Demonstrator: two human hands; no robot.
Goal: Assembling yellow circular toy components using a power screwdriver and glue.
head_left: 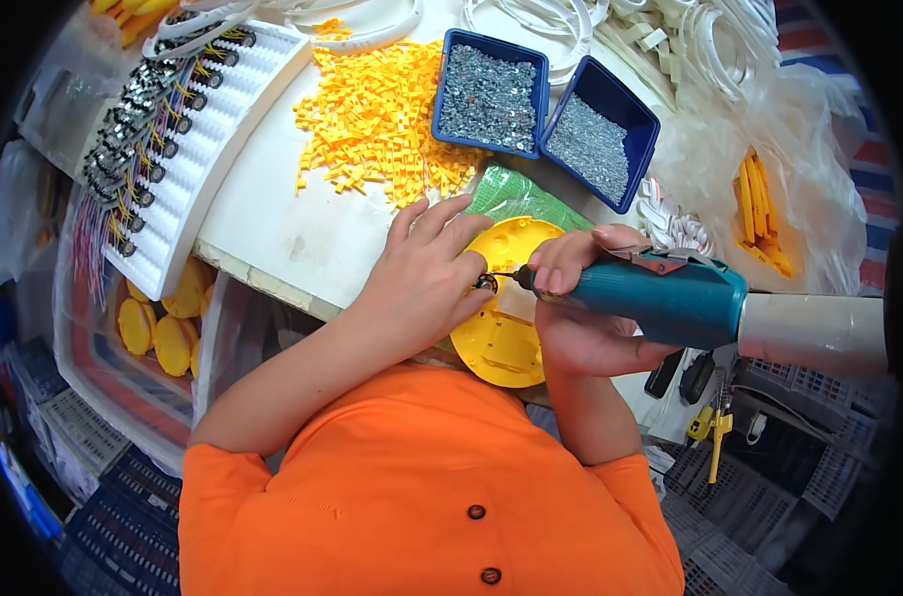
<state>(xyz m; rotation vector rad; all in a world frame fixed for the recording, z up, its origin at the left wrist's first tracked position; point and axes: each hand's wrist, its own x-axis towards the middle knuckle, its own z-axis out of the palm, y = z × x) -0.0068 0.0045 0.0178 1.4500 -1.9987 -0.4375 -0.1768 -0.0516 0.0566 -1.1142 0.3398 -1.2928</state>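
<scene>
A yellow round plastic housing lies in front of me at the table's near edge, its hollow inner side up. My left hand reaches over its left side, thumb and index finger closed about a small round black part on the housing. The other left fingers stretch toward the far rim. In my right hand is a teal electric screwdriver, held level from the right. Its thin bit points left and meets the housing area beside the black part; the exact contact is too small to tell.
Beyond lie a heap of small yellow plastic pieces and two blue bins, one with screws, one with small metal parts. A white ridged tray carries wired black parts. Yellow housings fill a clear tub at left.
</scene>
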